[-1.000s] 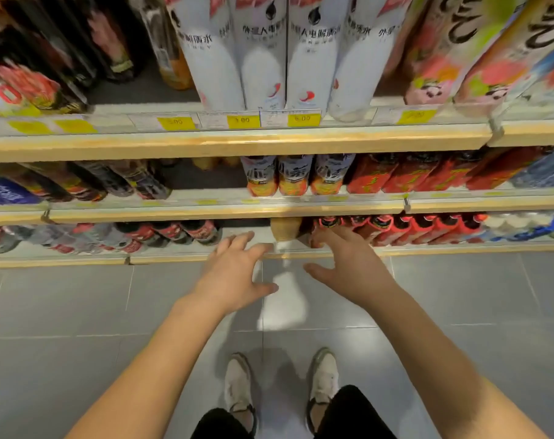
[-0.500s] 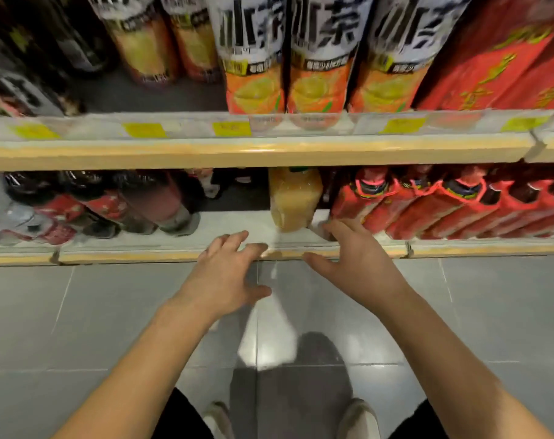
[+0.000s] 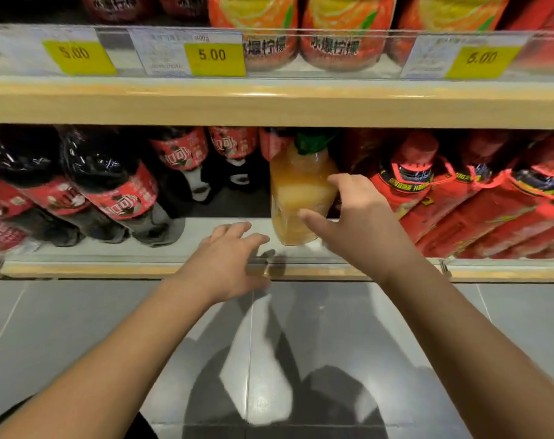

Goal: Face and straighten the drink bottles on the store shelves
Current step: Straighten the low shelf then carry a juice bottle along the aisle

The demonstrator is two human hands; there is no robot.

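Observation:
An orange juice bottle with a green cap stands on the bottom shelf, between dark cola bottles and red-wrapped bottles. My right hand wraps its thumb and fingers around the right side of that bottle. My left hand hovers with spread fingers over the shelf's front lip, just left of the bottle, holding nothing.
Dark cola bottles with red labels fill the bottom shelf's left side; red-wrapped bottles fill its right. The upper shelf edge overhangs, with yellow 5.00 price tags and orange-labelled bottles. Grey floor tiles lie below.
The view has dropped and closed in on the bottom shelf. My right hand has moved up from the shelf lip and closed on the orange juice bottle; my left hand stays near the lip.

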